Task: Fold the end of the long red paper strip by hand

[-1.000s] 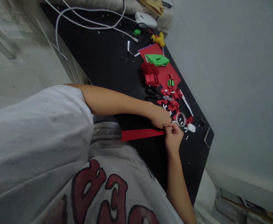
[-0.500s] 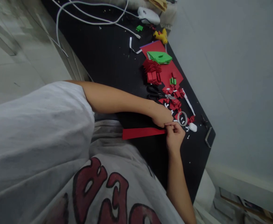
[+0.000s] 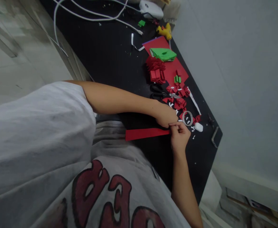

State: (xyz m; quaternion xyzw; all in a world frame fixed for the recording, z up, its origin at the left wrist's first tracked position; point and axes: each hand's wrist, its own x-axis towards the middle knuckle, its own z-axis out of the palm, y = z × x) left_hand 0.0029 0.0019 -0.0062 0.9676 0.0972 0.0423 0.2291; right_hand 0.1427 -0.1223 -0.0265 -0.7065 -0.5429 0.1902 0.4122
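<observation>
A long red paper strip [image 3: 143, 133] stretches from my lap over the black table's near edge to my hands. My right hand [image 3: 181, 136] pinches its far end between closed fingers. Curled up against those fingertips, my left hand [image 3: 166, 116] is closed at the same end of the strip; its fingertips are mostly hidden. Just beyond the hands lie a roll of clear tape [image 3: 187, 118], small folded red paper pieces [image 3: 180, 103] and white scraps. Black-handled scissors [image 3: 158, 92] rest beside my left wrist.
Farther up the black table [image 3: 105, 50] are a stack of folded red paper [image 3: 156, 70], folded green paper [image 3: 163, 54], red sheets, a yellow glue gun [image 3: 164, 31] and a white device [image 3: 151, 9] with cables. A white case [image 3: 198, 127] and a phone [image 3: 216, 137] lie near the right corner.
The view has shifted slightly, so the table items sit a little differently in the picture. Both hands remain together at the strip's end, with hardly any visible movement.
</observation>
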